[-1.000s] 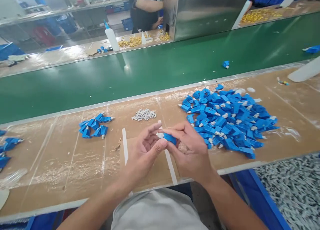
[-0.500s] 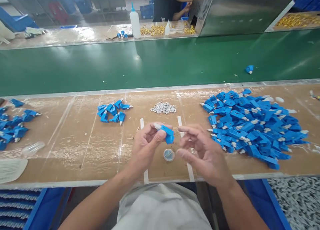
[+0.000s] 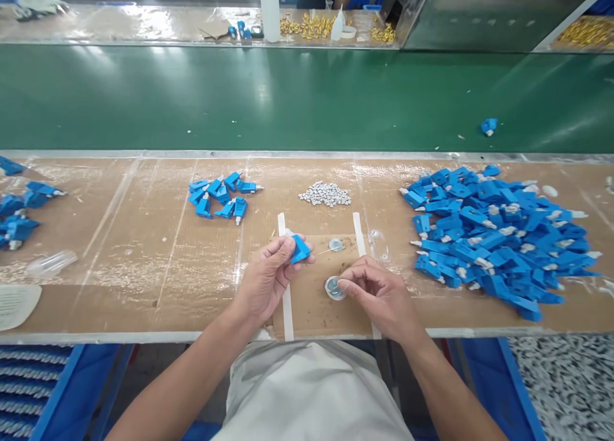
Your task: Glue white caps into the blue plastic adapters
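My left hand (image 3: pixel 268 275) is closed around a blue plastic part (image 3: pixel 300 249), held above the table between thumb and fingers. The fingertips of my right hand (image 3: pixel 378 294) pinch together at the right edge of a small round dish (image 3: pixel 332 287) with bluish contents. What they grip, if anything, is hidden. Just beyond the dish lie a thin stick (image 3: pixel 328 251) and a small clear disc (image 3: pixel 336 244). A little pile of grey-white pieces (image 3: pixel 325 194) sits farther back on the table.
A large heap of blue parts with white tips (image 3: pixel 499 230) covers the right side. A smaller blue group (image 3: pixel 223 195) lies left of centre, with more at the far left. Behind runs a green belt (image 3: pixel 288 102) carrying one blue part (image 3: pixel 488 126). A person sits beyond it.
My right hand has moved down and left, from open fingers to a pinch at the dish. My left hand has turned the blue part and shifted slightly left. The view has tilted downward.
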Action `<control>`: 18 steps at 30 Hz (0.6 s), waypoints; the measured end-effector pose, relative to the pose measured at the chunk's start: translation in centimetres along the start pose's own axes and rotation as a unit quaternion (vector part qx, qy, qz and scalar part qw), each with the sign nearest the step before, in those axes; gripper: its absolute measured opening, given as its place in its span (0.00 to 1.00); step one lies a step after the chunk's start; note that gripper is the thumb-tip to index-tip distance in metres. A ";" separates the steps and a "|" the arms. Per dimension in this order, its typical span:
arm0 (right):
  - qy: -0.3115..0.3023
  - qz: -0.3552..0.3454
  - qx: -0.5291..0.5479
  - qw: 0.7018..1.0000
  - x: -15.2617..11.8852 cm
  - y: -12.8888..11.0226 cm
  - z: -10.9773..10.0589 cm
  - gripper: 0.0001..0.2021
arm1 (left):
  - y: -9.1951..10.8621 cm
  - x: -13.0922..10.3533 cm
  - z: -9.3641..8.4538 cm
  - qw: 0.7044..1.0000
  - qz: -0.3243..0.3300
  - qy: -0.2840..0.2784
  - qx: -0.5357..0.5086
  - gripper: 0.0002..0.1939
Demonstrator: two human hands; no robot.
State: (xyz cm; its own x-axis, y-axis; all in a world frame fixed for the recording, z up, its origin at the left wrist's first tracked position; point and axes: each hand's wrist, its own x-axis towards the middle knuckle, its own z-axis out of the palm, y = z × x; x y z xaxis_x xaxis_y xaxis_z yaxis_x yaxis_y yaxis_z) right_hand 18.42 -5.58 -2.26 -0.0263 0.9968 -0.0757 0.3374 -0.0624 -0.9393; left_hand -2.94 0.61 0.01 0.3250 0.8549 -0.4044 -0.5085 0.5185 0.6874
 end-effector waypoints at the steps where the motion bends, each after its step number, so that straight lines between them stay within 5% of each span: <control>1: 0.002 -0.017 -0.019 1.000 0.0 0.0 -0.1 0.08 | 0.0 0.0 -0.1 1.000 0.001 0.000 0.001 0.15; 8: -0.037 -0.198 -0.118 0.972 -0.4 -0.8 -0.1 0.06 | -0.1 0.3 -0.3 1.000 0.004 0.006 0.019 0.13; 18: -0.106 -0.236 -0.187 0.948 -0.3 -1.1 -0.4 0.11 | -0.2 -0.3 -0.2 1.000 0.016 0.004 0.016 0.14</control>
State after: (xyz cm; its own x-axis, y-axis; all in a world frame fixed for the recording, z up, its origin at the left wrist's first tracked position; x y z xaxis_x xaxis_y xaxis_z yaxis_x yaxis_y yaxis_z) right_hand 18.45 -5.74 -1.10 -0.4328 0.8742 0.2202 0.5494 0.4494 -0.7044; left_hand -3.11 0.31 -0.09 0.3024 0.8710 -0.3871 -0.4928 0.4905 0.7187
